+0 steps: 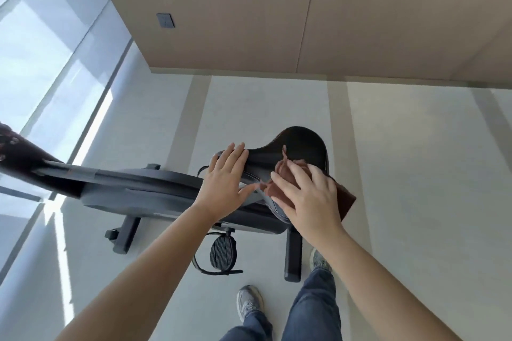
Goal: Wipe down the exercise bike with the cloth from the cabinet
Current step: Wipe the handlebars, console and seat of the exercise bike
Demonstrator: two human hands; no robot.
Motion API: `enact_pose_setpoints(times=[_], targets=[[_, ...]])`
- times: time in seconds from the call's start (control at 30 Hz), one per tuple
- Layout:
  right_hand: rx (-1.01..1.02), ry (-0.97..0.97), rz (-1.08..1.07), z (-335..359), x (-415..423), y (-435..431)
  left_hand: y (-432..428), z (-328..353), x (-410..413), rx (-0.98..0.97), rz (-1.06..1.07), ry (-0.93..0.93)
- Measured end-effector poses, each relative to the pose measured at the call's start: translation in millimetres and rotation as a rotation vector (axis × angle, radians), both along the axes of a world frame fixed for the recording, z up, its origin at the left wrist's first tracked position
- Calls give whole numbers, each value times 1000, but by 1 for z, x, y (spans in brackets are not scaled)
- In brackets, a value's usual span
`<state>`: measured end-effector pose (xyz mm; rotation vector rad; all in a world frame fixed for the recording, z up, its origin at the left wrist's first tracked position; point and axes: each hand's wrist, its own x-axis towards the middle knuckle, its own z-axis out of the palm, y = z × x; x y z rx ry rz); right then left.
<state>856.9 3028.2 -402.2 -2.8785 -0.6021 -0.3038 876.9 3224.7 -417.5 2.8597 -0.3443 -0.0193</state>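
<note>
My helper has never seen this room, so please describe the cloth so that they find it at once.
Find the black exercise bike on the pale floor. On its black seat, under the right hand, lies the cloth. It is the only reddish-brown, crumpled thing there.

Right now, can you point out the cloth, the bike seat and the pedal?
cloth (pixel 346 199): head view, on its flat brown corner past the seat edge.
bike seat (pixel 299 142): head view, on the bare black top of its wide end.
pedal (pixel 223 253): head view, on its ribbed face.
</note>
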Motion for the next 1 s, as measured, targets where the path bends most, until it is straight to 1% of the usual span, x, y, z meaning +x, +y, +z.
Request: enact_pose_setpoints(times=[0.07,0.13,0.17,0.2,0.3,0.37,0.47,0.6,0.67,0.7,0.8,0.87,0.93,1.0], targets=[[12,-31,-3,-5,-16,-1,-1,0,2,-21,-2,-10],[3,-62,9,-5,-11,0,0,1,4,-18,-19,-1],[17,-58,-15,-4,-3,0,1,1,6,-13,-45,7],[74,-24,-75,-2,8,-1,0,2,8,-14,-79,12],[425,185,-346,2,51,-13,-11,8,14,-22,-148,37],[643,296,-377,1,68,-23,-22,11,19,-39,-166,90],[862,299,-323,-6,51,-32,-35,14,28,-88,-183,152],[1125,229,-345,-22,5,-30,-39,15,35,-185,-134,159],[1155,243,-351,-23,18,-32,-42,15,36,-201,-103,161],[1136,271,-352,-22,31,-35,-43,15,36,-208,-89,163],[1037,417,-302,-12,79,-42,-43,13,38,-233,-57,163],[1025,487,-262,-8,101,-46,-43,12,38,-229,-45,169],[1038,509,-252,-7,100,-48,-43,13,38,-222,-32,183],[1087,470,-266,-11,77,-50,-44,14,38,-223,-21,200]])
